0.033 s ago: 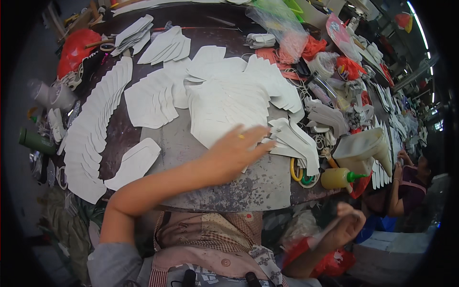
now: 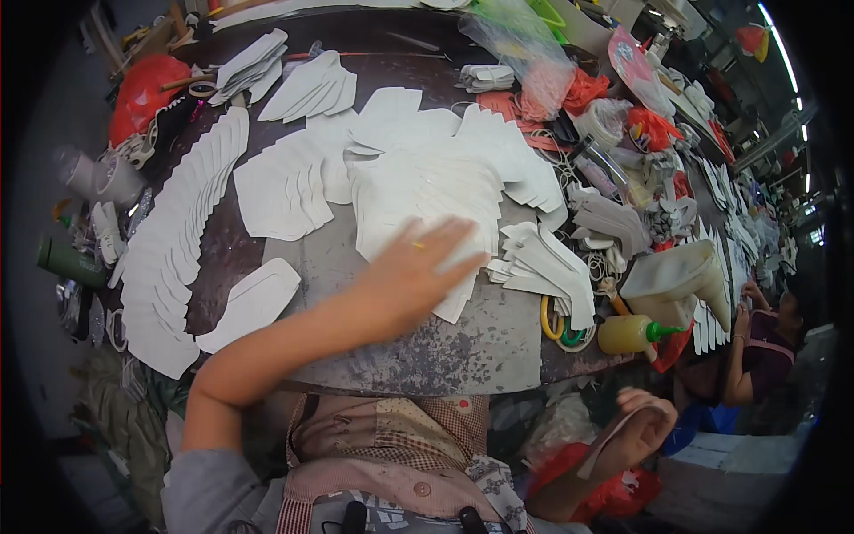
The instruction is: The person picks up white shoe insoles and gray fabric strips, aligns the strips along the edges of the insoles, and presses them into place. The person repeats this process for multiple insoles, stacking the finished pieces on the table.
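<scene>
Fingers splayed, my left hand point(image 2: 420, 271) lies over thin, smooth white pieces point(image 2: 427, 191), fanned in overlapping layers at centre, above a mottled grey board point(image 2: 480, 347); near right, my right hand point(image 2: 647, 427) grips what looks like a pale, slender strip point(image 2: 608, 441).

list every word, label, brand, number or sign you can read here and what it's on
No text can be read clearly.
Wearer's clothing: pale print, too blurred to read.
Pink rounded item, upper right: markings too small to read.
White pieces: no lettering that I can make out.
Yellow bottle: no legible lettering.
</scene>
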Tool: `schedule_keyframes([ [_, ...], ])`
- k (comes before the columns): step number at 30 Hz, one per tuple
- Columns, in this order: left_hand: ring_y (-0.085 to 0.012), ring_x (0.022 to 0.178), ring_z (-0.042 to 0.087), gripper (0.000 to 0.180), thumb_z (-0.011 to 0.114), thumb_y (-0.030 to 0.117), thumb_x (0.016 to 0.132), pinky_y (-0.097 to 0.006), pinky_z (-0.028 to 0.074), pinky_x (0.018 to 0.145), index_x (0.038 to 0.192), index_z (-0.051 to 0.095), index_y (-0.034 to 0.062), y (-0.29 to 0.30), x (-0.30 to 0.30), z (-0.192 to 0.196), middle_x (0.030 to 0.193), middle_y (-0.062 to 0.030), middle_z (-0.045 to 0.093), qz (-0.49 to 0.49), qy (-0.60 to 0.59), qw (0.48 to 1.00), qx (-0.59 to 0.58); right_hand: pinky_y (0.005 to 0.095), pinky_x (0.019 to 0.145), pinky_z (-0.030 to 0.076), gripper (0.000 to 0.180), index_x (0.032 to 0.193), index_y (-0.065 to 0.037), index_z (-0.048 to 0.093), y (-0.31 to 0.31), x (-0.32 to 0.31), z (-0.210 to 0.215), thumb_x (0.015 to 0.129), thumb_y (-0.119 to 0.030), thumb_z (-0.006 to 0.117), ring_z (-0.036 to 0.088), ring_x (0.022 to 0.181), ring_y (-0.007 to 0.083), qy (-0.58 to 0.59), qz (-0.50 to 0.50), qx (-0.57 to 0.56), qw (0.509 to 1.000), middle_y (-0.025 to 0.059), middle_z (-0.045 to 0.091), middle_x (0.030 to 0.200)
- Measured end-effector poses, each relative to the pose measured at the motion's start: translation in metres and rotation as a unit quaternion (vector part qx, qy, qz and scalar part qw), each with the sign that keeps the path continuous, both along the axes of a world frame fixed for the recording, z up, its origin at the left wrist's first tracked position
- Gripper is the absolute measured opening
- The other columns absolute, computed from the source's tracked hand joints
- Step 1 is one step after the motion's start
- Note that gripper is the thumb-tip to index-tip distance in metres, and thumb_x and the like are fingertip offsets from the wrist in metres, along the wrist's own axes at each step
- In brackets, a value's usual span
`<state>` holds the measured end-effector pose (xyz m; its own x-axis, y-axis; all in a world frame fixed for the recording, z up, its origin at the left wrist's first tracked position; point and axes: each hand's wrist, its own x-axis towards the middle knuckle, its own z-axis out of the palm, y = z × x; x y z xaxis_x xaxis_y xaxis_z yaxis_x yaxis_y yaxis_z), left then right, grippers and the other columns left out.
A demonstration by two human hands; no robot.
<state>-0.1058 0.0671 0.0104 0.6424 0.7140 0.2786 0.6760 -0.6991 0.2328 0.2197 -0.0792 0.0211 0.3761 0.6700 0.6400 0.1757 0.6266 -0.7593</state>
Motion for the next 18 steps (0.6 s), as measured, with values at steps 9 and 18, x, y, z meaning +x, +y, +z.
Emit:
schedule_keyframes([
  [9,-0.0356,0.117,0.06,0.04,0.068,0.023,0.088,-0.043,0.048,0.094,0.125,0.058,0.0103,0.02,-0.079,-0.02,0.132,-0.0175,0.061,-0.018,0.077,0.997,-0.025,0.0227,0.053,0.048,0.019,0.112,0.007,0.063,0.063,-0.098,-0.059,0.096,-0.004,0.062,0.061,0.058,0.0106,0.069,0.21,-0.389,0.894,0.012,0.07,0.083],
  [18,-0.029,0.06,0.068,0.025,0.063,0.014,0.093,-0.038,0.052,0.059,0.117,0.066,0.0077,0.032,-0.064,-0.003,0.078,-0.0196,0.071,0.213,-0.308,0.916,-0.147,0.0228,0.054,0.049,0.017,0.106,0.008,0.062,0.059,-0.095,-0.062,0.098,-0.006,0.062,0.061,0.056,0.0105,0.078,0.167,-0.368,0.911,0.012,0.07,0.081],
])
